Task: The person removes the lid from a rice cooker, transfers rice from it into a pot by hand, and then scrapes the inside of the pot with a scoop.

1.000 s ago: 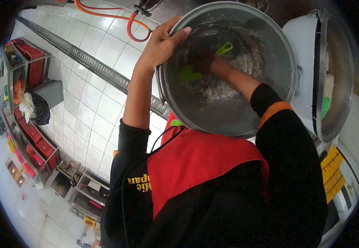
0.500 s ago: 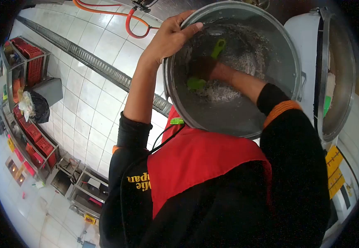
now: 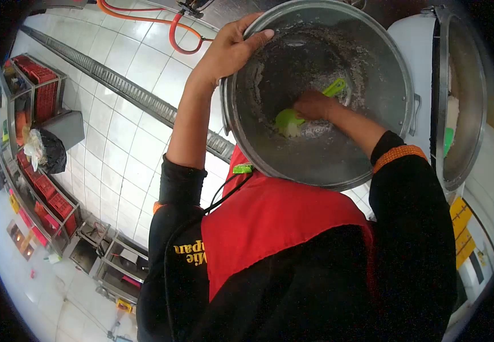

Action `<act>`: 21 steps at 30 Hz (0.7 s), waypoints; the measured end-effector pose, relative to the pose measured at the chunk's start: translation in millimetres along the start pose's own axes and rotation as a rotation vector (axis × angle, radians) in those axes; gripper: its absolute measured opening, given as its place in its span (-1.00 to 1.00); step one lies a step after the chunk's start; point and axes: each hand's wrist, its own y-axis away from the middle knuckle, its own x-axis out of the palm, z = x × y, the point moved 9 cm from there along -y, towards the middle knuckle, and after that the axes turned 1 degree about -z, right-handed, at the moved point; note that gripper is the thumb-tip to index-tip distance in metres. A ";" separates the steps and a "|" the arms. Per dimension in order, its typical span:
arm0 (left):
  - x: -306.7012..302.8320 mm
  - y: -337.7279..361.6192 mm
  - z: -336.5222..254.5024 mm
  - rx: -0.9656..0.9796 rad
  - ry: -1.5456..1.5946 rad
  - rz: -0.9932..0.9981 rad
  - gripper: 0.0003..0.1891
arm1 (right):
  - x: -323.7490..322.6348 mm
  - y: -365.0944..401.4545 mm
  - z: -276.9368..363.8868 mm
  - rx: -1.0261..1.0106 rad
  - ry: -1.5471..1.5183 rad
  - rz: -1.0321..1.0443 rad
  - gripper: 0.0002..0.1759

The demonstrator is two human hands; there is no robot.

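A large grey metal pot (image 3: 383,97) is tipped so that its inside faces me. My left hand (image 3: 232,54) grips its rim at the upper left, thumb over the edge and the other fingers hidden behind. Inside the pot, my right hand (image 3: 314,106) is closed around a lime-green rice paddle (image 3: 289,121). The paddle's blade rests low against the pot's bottom, and its handle sticks out to the upper right of the fist. Pale, flaky residue (image 3: 361,62) clings to the bottom and lower wall.
At right stands another wide metal vessel (image 3: 477,131) holding something white and a green item (image 3: 448,141). A floor drain grate (image 3: 127,85) crosses the white tiles. Racks with red crates (image 3: 47,94) and a black bag (image 3: 53,151) line the left. An orange hose (image 3: 138,16) hangs above.
My right hand and the rice paddle have moved right and slightly down inside the pot. The paddle's handle now leans further right. My left hand stays on the rim.
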 end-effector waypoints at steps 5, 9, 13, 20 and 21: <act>1.2 4.3 -17.6 -0.121 -0.025 0.031 -0.52 | -78.1 16.8 -76.3 0.409 -0.110 -0.118 -0.76; 3.7 4.0 -5.7 -0.098 0.020 0.046 -0.59 | -52.3 34.5 -77.4 0.522 -0.011 -0.309 -0.70; 1.6 -1.7 -7.0 -0.004 0.011 0.020 -0.60 | -28.6 31.6 -37.5 0.367 0.082 0.051 -0.66; -2.1 2.4 2.8 -0.002 0.028 -0.012 -0.65 | -49.1 -37.2 -101.2 0.499 0.014 -0.370 -0.64; -4.2 2.0 4.7 0.013 0.019 -0.029 -0.66 | -67.9 -31.5 -50.8 0.326 0.105 -0.668 -0.62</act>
